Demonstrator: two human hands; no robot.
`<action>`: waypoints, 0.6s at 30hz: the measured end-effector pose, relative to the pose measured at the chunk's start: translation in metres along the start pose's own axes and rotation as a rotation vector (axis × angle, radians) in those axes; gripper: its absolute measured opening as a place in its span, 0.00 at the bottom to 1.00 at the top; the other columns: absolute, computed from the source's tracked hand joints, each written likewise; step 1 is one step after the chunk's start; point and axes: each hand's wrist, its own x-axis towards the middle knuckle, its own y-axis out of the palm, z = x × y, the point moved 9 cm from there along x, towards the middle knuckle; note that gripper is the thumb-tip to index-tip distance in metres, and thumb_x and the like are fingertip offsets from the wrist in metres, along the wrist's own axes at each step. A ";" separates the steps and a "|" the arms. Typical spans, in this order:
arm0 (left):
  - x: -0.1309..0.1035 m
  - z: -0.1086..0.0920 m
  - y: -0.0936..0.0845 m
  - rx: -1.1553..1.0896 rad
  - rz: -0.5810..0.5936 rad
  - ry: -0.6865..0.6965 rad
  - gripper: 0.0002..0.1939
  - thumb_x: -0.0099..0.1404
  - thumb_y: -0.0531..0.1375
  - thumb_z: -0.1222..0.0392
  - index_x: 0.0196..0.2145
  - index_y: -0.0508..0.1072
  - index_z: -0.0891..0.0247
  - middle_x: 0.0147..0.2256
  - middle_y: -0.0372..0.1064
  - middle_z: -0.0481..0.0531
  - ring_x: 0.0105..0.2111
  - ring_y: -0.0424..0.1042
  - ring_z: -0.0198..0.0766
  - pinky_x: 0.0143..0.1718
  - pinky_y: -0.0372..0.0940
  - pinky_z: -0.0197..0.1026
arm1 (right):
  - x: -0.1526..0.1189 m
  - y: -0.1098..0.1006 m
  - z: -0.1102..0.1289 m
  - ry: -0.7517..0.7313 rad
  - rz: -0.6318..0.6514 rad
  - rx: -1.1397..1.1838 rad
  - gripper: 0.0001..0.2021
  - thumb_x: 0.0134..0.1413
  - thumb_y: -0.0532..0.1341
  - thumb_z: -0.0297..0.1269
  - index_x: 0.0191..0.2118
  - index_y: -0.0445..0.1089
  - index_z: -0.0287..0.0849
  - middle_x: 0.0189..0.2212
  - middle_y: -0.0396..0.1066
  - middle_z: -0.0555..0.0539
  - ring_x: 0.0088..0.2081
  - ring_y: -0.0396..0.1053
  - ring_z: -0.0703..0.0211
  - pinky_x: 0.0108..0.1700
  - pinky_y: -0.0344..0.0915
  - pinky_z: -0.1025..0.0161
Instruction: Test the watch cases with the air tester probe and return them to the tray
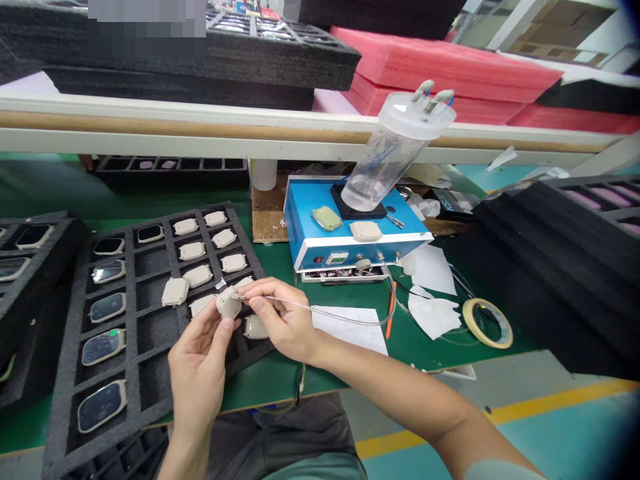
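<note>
My left hand (203,360) pinches a beige smartwatch case (229,303) by its edge, tilted up above the foam tray. The fingers of my right hand (283,317) are closed on the end of a thin clear tube (350,319), whose metal tip touches or nearly touches the case's side; exactly where is too small to tell. That tube runs back to the front of a blue box (320,233). Beneath both hands lies a black foam tray (131,320) with beige cases, such as one case (175,291) resting across a divider, and dark-screened watches (103,405) in its left column.
On the blue box stand a clear cylinder (385,160), a greenish case (327,218) and a beige case (366,231). Paper (357,327), an orange stick (391,310) and a tape roll (487,323) lie rightward. Stacked black foam (545,267) borders the right; another tray (35,287) the left.
</note>
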 end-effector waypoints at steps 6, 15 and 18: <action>0.000 0.000 0.000 0.013 0.001 -0.002 0.23 0.64 0.73 0.50 0.54 0.81 0.59 0.55 0.79 0.57 0.52 0.80 0.52 0.52 0.79 0.48 | 0.000 0.000 -0.001 0.007 -0.006 0.007 0.08 0.70 0.62 0.43 0.43 0.78 0.47 0.45 0.82 0.44 0.46 0.81 0.56 0.47 0.81 0.59; 0.000 0.000 0.001 -0.009 0.014 0.003 0.21 0.64 0.73 0.52 0.54 0.82 0.57 0.54 0.80 0.55 0.52 0.81 0.48 0.50 0.79 0.43 | 0.000 -0.001 0.001 0.001 -0.009 0.008 0.08 0.70 0.63 0.42 0.43 0.78 0.46 0.44 0.82 0.44 0.45 0.81 0.55 0.47 0.81 0.59; 0.000 0.000 0.001 0.001 0.008 0.004 0.22 0.64 0.73 0.51 0.54 0.82 0.58 0.54 0.80 0.55 0.52 0.81 0.49 0.51 0.79 0.44 | 0.000 -0.001 -0.001 0.022 -0.008 -0.005 0.10 0.70 0.62 0.44 0.42 0.78 0.47 0.45 0.82 0.44 0.46 0.81 0.55 0.47 0.81 0.58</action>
